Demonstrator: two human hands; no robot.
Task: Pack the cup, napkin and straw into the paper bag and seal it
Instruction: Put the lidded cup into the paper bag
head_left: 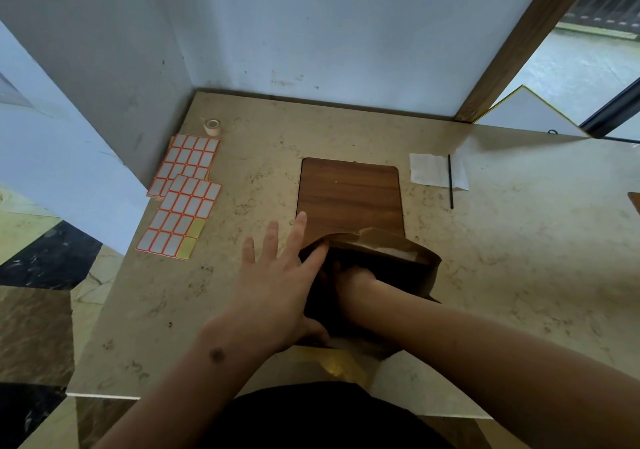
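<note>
Right hand (349, 277) reaches inside the paper bag (415, 272) (left hand (277, 285) steadies it).

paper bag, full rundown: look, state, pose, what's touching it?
The paper bag is brown, creased paper, standing with its mouth open toward the camera, near the table's front edge and overlapping the near end of a wooden board. Something pale shows inside against the far wall. The left hand steadies its left side, thumb at its near corner. The right hand reaches inside, fingers hidden.

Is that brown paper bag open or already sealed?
Open. The paper bag gapes at its mouth, the right hand is pushed down inside, and the left hand steadies its side.
</note>
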